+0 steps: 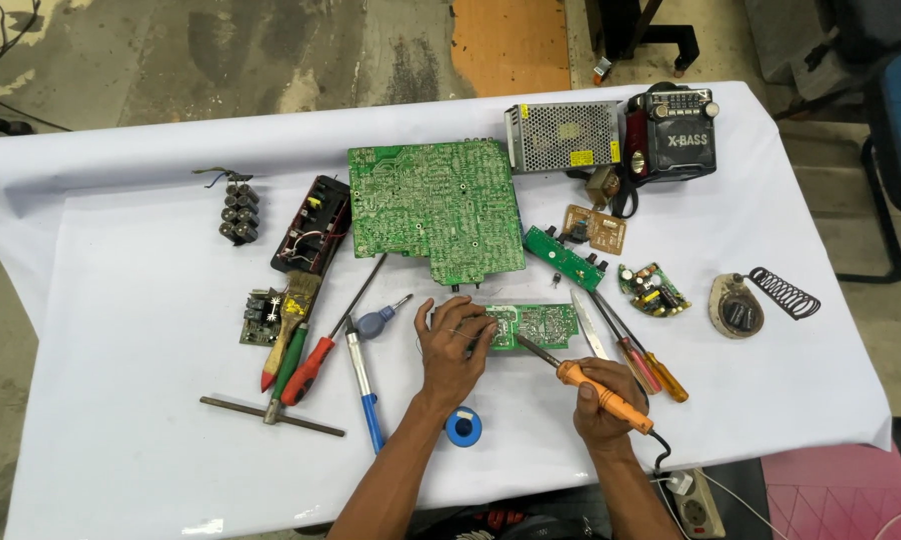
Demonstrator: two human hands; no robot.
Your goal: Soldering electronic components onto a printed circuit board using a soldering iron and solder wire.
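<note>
My left hand (pixel 453 347) rests flat on the left end of a small green circuit board (pixel 536 324), pinning it to the table, and a thin wire shows between its fingers. My right hand (pixel 603 408) grips the orange handle of a soldering iron (pixel 583 380), whose dark tip touches the board near its middle. A blue solder spool (pixel 464 427) lies just below my left wrist. A large green circuit board (pixel 438 210) sits farther back on the white tablecloth (pixel 131 460).
Screwdrivers (pixel 321 352), a brush and a metal T-bar (pixel 271 415) lie to the left. A knife and more screwdrivers (pixel 639 360) lie right of the board. A black radio (pixel 681 130), metal power supply (pixel 563 135), small boards, battery pack (pixel 239 210) and iron stand (pixel 761 300) sit around. A power strip (pixel 696 500) hangs at the front edge.
</note>
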